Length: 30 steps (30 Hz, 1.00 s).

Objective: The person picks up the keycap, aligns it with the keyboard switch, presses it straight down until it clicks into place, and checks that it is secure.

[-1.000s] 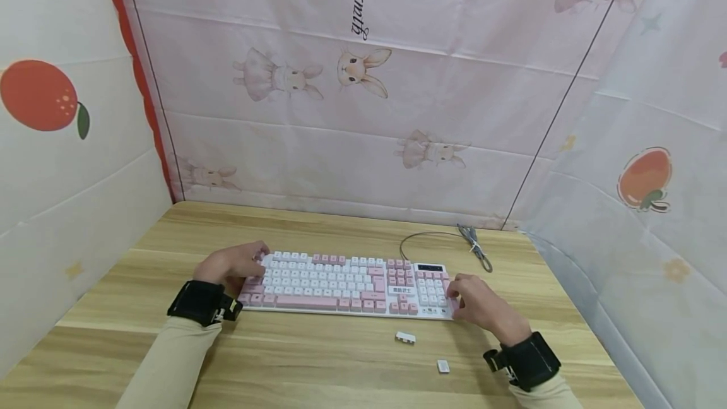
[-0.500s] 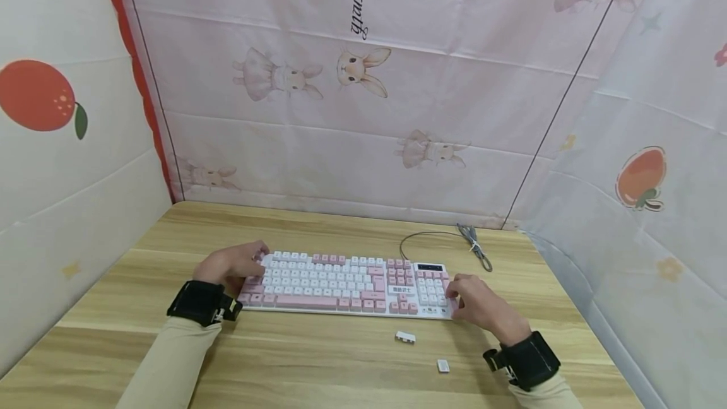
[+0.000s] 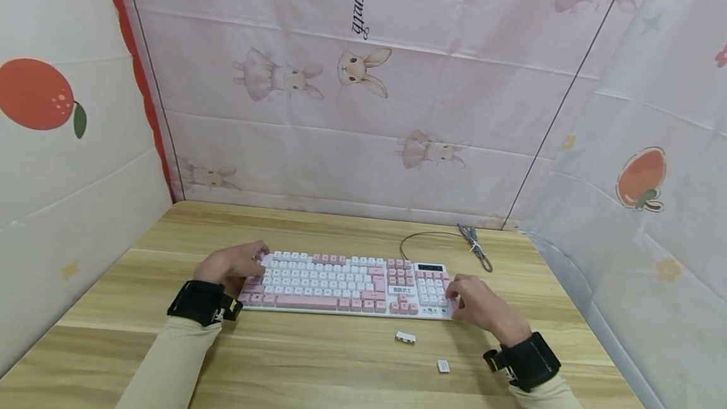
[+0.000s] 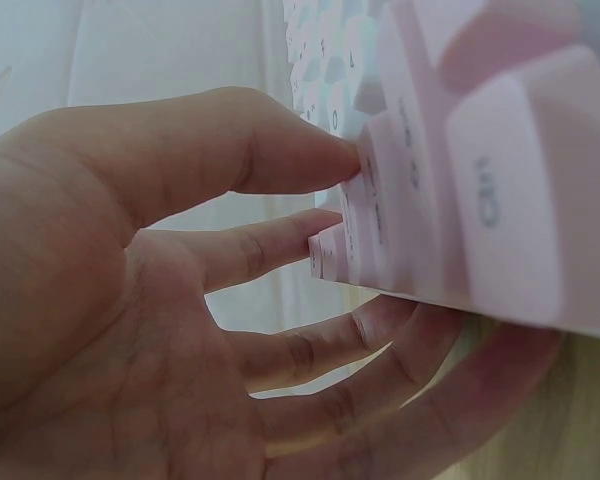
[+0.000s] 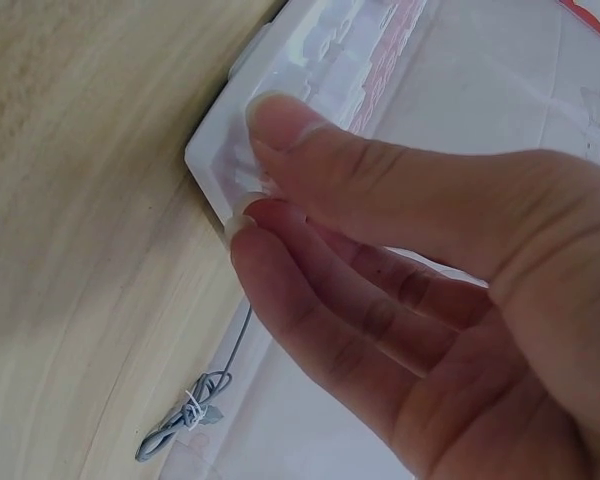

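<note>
Pink-white keyboard point(image 3: 320, 284) is pinched by left grip point(image 3: 227, 265) and right grip point(image 3: 481, 303); long cap point(image 3: 406, 337) and small cap point(image 3: 443, 367) seem unfitted.

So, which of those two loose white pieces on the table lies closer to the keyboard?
The longer piece, left in the head view; the small squarish piece lies farther from the keyboard.

A wood-grained bench point(image 3: 318, 371) ran back to a pale pink cloth point(image 3: 488, 100) printed with sideways rabbits point(image 3: 352, 68) and the lettering "warmth" point(image 3: 359, 2). Red scalloped trim point(image 3: 138, 71) edged its left side. The white left-hand sheet point(image 3: 57, 188) bore an orange-red fruit point(image 3: 36, 94); the right-hand sheet point(image 3: 636, 112) carried another print point(image 3: 642, 175) and a small yellow flower point(image 3: 668, 269).
</note>
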Each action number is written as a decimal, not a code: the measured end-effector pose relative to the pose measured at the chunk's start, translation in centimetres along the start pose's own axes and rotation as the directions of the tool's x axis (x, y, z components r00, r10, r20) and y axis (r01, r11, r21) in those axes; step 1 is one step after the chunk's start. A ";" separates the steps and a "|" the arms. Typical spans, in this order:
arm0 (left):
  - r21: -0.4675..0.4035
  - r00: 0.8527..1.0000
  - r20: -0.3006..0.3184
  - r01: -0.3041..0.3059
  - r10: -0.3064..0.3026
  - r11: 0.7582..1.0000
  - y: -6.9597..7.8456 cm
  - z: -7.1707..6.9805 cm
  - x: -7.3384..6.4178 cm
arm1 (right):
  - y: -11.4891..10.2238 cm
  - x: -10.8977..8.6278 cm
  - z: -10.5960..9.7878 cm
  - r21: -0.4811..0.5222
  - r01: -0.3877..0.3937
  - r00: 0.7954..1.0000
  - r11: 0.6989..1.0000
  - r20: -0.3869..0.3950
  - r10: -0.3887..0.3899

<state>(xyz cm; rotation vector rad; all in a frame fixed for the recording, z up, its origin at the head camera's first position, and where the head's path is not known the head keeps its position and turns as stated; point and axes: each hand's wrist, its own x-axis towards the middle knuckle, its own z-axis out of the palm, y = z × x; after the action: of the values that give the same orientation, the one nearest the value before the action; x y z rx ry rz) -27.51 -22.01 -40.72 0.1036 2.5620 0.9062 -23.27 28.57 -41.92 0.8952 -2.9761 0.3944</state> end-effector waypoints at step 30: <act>0.015 1.000 0.000 0.000 0.000 1.000 0.2 -0.1 -0.2 | 0.0 0.1 0.0 0.024 -0.013 1.000 1.000 -0.007 0.013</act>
<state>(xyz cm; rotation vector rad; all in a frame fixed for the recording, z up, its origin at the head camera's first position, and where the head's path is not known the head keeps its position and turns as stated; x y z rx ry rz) -27.42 -21.96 -40.50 0.1081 2.5691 0.8873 -23.34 28.57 -41.90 0.8748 -2.9785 0.4327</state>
